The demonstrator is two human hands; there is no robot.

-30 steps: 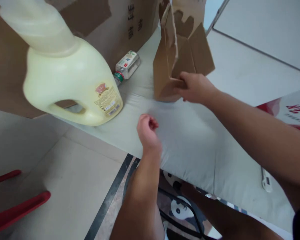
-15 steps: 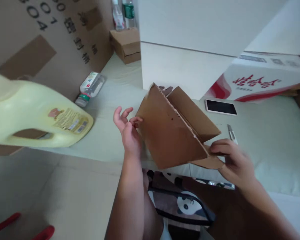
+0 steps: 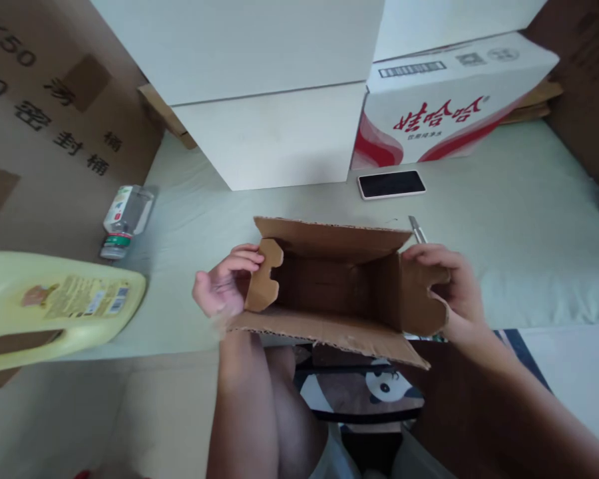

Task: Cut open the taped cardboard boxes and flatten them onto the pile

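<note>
An unlidded brown cardboard box [image 3: 337, 346] faces me with its flaps spread, and its dark inside holds nothing that I can see. At the left end, the fingers of my left hand [image 3: 227, 283] curl onto the small notched flap [image 3: 264, 279], the thumb standing away from it. My right hand [image 3: 456, 286] grips the notched flap at the right end [image 3: 419, 299], fingers along its far edge. Behind that hand lies a utility knife [image 3: 418, 229], partly covered. Farther back a phone [image 3: 392, 185] rests screen up.
White boxes [image 3: 279, 146] and a white carton with red lettering [image 3: 439, 123] line the back. On the left are a large pale-yellow jug [image 3: 60, 313], a clear plastic bottle [image 3: 127, 219] on its side and a big printed carton [image 3: 54, 133]. A pale green cloth [image 3: 529, 233] covers the surface.
The box has turned from its tilted side so that its open mouth faces me. My left hand has come onto the left flap. The view has shifted to the right.
</note>
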